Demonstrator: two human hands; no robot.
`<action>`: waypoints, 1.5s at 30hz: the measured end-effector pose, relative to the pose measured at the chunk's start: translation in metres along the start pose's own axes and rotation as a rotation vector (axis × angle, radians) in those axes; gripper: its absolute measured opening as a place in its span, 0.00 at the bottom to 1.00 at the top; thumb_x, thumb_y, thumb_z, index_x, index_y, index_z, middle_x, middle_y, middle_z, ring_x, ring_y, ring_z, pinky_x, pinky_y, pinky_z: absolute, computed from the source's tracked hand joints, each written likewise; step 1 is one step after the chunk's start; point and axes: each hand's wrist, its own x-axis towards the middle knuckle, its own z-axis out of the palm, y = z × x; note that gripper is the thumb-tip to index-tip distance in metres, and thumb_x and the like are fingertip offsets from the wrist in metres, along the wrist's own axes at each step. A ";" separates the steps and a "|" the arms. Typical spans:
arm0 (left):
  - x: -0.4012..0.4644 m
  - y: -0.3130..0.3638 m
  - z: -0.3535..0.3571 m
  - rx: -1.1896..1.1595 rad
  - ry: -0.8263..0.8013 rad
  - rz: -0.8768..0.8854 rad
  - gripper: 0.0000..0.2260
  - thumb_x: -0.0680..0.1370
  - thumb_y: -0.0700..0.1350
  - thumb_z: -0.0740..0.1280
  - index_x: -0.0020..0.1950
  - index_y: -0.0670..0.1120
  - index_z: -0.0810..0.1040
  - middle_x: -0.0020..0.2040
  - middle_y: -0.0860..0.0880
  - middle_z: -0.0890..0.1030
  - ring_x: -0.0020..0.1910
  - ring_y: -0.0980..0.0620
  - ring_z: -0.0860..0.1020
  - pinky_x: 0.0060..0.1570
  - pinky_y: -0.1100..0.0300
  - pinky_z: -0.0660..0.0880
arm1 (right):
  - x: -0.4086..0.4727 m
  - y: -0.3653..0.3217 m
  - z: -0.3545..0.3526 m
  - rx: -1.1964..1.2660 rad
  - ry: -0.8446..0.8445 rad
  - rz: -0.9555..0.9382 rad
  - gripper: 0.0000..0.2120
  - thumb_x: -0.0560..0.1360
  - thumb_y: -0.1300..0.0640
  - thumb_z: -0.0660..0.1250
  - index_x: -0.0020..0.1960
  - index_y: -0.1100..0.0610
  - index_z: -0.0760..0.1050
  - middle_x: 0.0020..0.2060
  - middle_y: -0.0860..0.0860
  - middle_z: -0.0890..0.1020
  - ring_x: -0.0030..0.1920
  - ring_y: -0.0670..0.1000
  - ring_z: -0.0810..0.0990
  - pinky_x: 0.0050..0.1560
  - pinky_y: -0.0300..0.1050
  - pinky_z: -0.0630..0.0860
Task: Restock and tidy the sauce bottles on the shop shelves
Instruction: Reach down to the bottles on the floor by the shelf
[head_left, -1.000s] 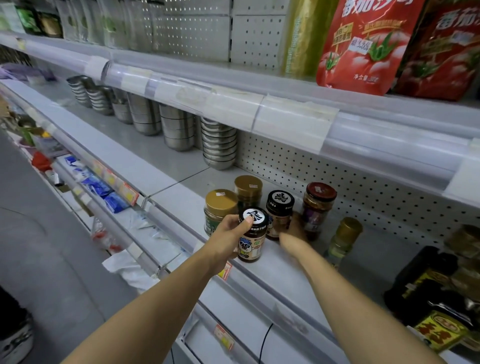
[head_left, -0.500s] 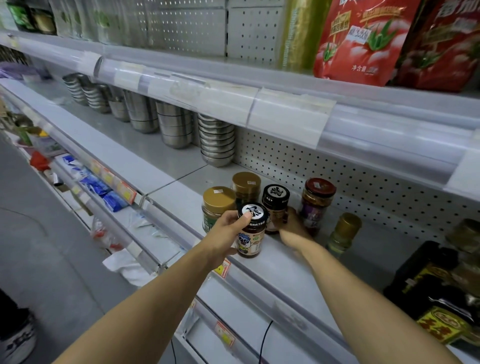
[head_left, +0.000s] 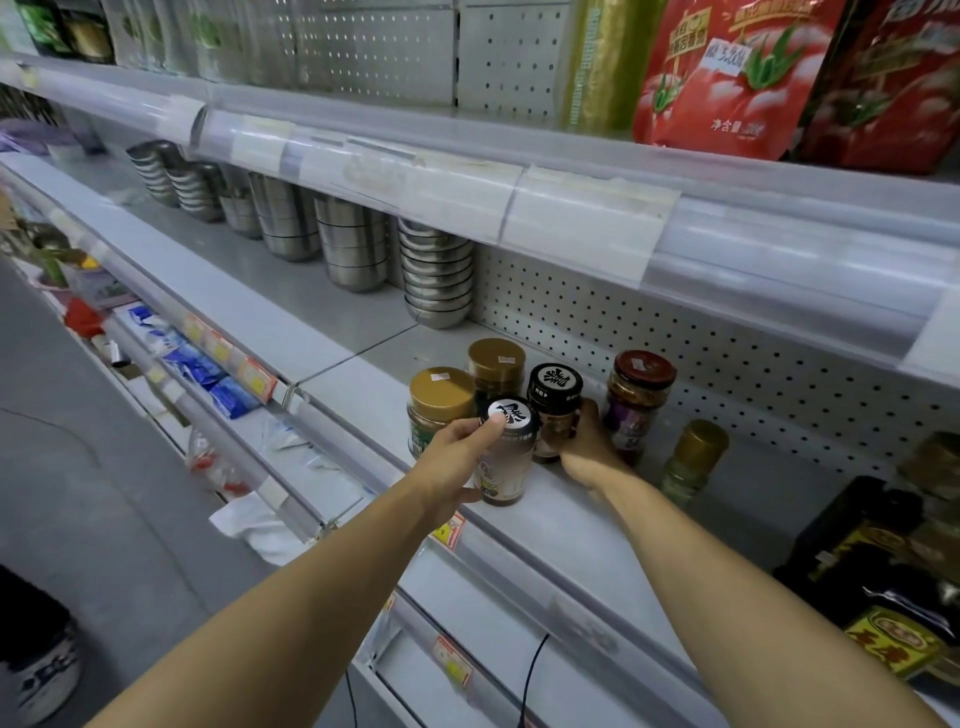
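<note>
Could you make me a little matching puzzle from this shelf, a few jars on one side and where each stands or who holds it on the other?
Things:
1. white-lidded jar
2. black-lidded jar
3. red-lidded jar
4. steel bowls

Places:
A. nearest the pegboard, right of the right hand
B. stacked further left along the shelf
C. held by the left hand
D. held by the right hand

Pairs: 1-C, 2-D, 3-A, 4-B

Jars (head_left: 554, 410) on shelf (head_left: 587, 525), bowls (head_left: 439, 275) behind-left

Left hand (head_left: 453, 457) gripping white-capped jar (head_left: 505, 457); right hand (head_left: 584, 447) holding black-capped jar (head_left: 554, 410) just behind; both standing on shelf (head_left: 571, 525).
</note>
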 end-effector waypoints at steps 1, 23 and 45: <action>0.000 0.000 0.001 -0.006 0.002 -0.001 0.24 0.76 0.54 0.65 0.70 0.46 0.68 0.67 0.45 0.73 0.68 0.43 0.69 0.67 0.38 0.65 | 0.000 0.000 0.000 0.000 0.003 -0.005 0.28 0.76 0.57 0.66 0.72 0.58 0.57 0.68 0.57 0.71 0.68 0.57 0.69 0.66 0.51 0.66; -0.017 -0.006 0.014 -0.056 0.174 -0.016 0.23 0.80 0.57 0.58 0.70 0.45 0.67 0.70 0.45 0.72 0.70 0.45 0.67 0.68 0.44 0.62 | -0.046 -0.002 -0.016 -0.020 -0.067 0.073 0.32 0.79 0.62 0.61 0.76 0.53 0.48 0.74 0.55 0.61 0.71 0.57 0.64 0.63 0.48 0.67; -0.223 -0.151 0.086 -0.020 0.413 -0.144 0.14 0.79 0.52 0.63 0.61 0.47 0.71 0.58 0.48 0.74 0.56 0.51 0.73 0.56 0.51 0.66 | -0.262 0.085 -0.084 0.025 -0.327 -0.131 0.28 0.74 0.57 0.69 0.70 0.56 0.62 0.66 0.54 0.71 0.64 0.52 0.72 0.58 0.45 0.71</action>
